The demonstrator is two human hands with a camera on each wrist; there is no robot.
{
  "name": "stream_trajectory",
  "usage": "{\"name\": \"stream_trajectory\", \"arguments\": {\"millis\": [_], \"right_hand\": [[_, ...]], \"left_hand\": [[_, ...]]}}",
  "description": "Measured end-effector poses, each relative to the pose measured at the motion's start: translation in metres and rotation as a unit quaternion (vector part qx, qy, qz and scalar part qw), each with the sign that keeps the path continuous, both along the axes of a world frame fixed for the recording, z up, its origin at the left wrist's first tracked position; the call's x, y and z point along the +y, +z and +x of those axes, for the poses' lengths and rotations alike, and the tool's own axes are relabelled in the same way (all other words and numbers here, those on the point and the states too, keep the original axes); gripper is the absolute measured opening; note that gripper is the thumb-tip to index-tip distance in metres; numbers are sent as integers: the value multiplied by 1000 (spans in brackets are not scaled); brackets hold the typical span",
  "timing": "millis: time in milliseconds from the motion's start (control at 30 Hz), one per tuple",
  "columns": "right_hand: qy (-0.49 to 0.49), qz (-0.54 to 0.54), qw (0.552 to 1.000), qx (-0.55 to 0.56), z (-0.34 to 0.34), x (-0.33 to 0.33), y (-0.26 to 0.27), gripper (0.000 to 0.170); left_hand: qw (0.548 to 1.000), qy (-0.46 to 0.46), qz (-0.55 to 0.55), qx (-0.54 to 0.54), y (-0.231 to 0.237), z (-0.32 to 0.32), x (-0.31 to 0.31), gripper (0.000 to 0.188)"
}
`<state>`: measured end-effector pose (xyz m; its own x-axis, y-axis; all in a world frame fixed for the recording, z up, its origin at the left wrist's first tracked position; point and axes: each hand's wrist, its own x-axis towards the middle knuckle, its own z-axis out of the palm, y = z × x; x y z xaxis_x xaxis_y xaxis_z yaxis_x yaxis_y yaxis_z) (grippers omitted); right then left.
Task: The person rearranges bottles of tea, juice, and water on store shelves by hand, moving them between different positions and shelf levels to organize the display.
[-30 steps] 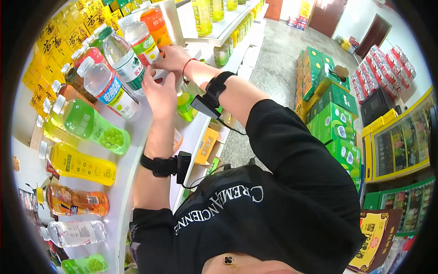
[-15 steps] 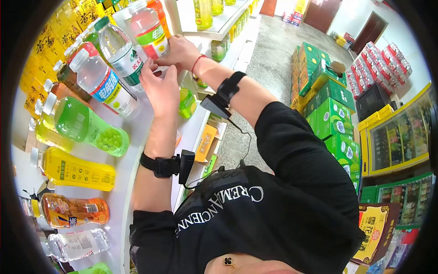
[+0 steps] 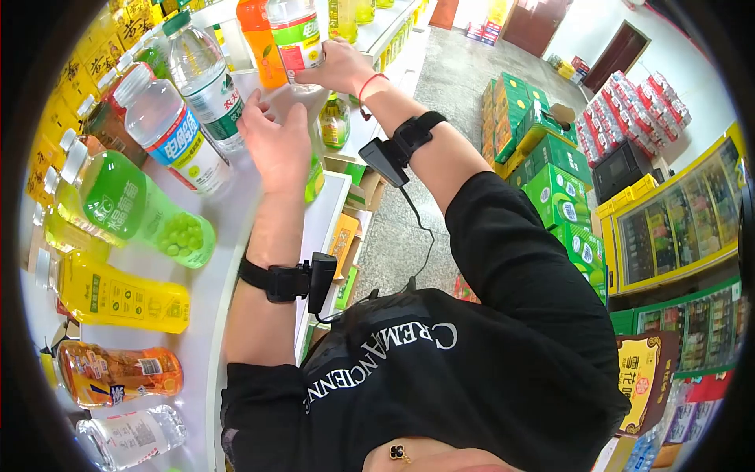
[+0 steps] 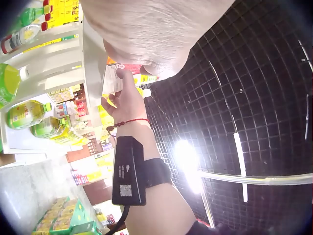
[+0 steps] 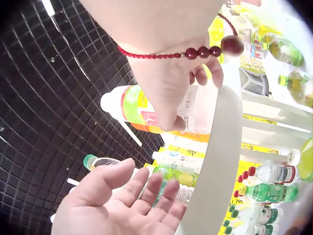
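My right hand [image 3: 340, 69] grips the lower part of a drink bottle [image 3: 297, 33] with a green and red label, thumb on one side and fingers on the other in the right wrist view. The bottle stands upright at the shelf's curved edge, beside an orange drink bottle [image 3: 263, 43]. My left hand [image 3: 274, 145] hovers at the shelf edge with fingers loosely spread. Its palm shows bare in the right wrist view. Nearest it stands a green-capped water bottle [image 3: 206, 90], then a bottle with a blue and red label [image 3: 174, 141].
Along the white shelf [image 3: 224, 228] stand a green grape drink [image 3: 149, 208], a yellow drink [image 3: 122, 295], an amber tea bottle [image 3: 118, 374] and a clear bottle [image 3: 134, 436]. Lower shelves hold more bottles [image 3: 334, 126]. Stacked green cartons [image 3: 558, 193] stand on the floor to the right.
My right hand has moved the bottle rightward, from between the water bottle and the orange bottle to the orange bottle's other side. The hands have drawn apart; my left stays near the shelf edge.
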<state>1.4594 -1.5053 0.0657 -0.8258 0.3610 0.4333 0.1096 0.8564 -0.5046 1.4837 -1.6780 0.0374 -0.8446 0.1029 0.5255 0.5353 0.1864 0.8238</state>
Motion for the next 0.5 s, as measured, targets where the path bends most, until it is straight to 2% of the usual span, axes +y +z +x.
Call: {"name": "stream_trajectory", "arguments": {"millis": [167,233,500], "right_hand": [[-12,-8,1000,-3,-4,3,-4,77],[7,-30,999,11,-3,2,-4,84],[42,-43,998,34,-11,1,-15,83]], "left_hand": [[1000,-6,13,7,-1,1,1,66],[1000,14,-2,-1,0,1,2,64],[1000,10,-17,14,-2,3,3,63]]}}
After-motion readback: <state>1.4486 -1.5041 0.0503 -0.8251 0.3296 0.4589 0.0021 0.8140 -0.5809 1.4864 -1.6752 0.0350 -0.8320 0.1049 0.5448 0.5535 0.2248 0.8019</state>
